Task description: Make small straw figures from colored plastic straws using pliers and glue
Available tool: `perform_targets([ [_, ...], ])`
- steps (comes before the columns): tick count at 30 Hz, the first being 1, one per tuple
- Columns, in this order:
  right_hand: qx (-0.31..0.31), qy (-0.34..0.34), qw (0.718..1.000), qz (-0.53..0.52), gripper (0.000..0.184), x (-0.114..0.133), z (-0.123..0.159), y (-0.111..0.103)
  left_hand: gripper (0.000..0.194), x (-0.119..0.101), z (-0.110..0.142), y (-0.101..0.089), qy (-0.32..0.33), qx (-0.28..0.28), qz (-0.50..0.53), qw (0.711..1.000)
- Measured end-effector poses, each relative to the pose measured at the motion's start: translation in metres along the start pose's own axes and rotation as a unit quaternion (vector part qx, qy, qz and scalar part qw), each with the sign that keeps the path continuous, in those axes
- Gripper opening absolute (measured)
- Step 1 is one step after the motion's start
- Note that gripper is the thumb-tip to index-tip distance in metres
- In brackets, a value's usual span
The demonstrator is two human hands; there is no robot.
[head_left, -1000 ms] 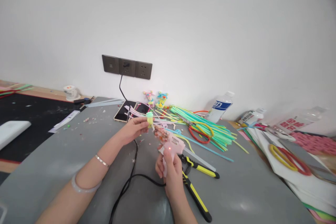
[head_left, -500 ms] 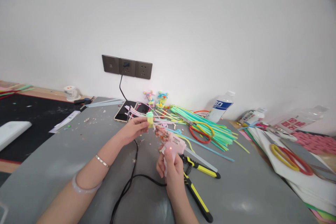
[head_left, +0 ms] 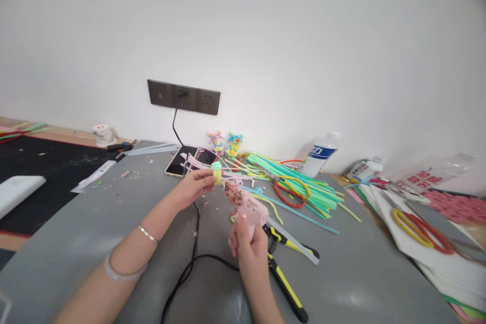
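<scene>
Between the fingertips of my left hand (head_left: 196, 186) is a small yellow and mint-green fuzzy piece (head_left: 216, 173), held upright above the table. My right hand (head_left: 247, 248) is wrapped around the handle of a pink glue gun (head_left: 252, 211), whose small orange light glows. A clear glue stick (head_left: 294, 241) pokes out of its back. The stained nozzle end points at the yellow piece, very near it; whether they touch I cannot tell. Under my right forearm lie yellow and black pliers (head_left: 287, 286), partly hidden.
Mint and yellow pipe cleaners (head_left: 304, 187) lie behind, with red and yellow handled scissors (head_left: 290, 192) on them. Two small fuzzy figures (head_left: 234, 145) stand at the wall near a phone (head_left: 179, 162). A white bottle (head_left: 319, 154) stands right. A black cord (head_left: 197, 223) crosses the table.
The glue gun has tilted, its glue stick end swinging down and right, and my right hand has shifted slightly right. My left hand and the yellow piece are nearly still.
</scene>
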State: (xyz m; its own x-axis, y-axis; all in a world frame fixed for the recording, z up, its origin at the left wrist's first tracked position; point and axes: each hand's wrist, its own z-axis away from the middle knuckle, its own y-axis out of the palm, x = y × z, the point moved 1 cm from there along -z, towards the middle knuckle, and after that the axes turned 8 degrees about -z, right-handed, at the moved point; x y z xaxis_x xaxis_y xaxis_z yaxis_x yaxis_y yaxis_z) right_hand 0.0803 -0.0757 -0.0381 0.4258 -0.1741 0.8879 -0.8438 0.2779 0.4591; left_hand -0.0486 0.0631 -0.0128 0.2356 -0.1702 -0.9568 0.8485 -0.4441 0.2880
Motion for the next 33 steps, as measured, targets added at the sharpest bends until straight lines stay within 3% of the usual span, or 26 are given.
perform_targets([
  [5,0.018,-0.010,0.994,-0.103,0.039,0.007,-0.001,0.000,0.040,0.001,-0.003,-0.002,0.007,-0.014,0.001,1.000],
  [12,0.029,0.008,0.965,-0.260,0.030,0.035,-0.011,0.008,0.040,0.003,-0.004,-0.005,0.013,-0.026,-0.022,0.999],
  [23,0.057,0.051,0.991,-0.112,0.028,0.030,-0.018,0.003,0.039,0.003,-0.004,-0.006,0.017,-0.047,-0.054,0.997],
  [29,-0.003,-0.018,1.000,0.000,0.053,0.024,-0.022,-0.010,0.040,0.001,-0.004,-0.008,0.038,-0.064,-0.131,0.989],
  [33,-0.003,0.001,0.999,0.050,0.071,0.023,-0.025,-0.015,0.044,0.002,-0.005,-0.012,0.039,-0.103,-0.148,0.983],
])
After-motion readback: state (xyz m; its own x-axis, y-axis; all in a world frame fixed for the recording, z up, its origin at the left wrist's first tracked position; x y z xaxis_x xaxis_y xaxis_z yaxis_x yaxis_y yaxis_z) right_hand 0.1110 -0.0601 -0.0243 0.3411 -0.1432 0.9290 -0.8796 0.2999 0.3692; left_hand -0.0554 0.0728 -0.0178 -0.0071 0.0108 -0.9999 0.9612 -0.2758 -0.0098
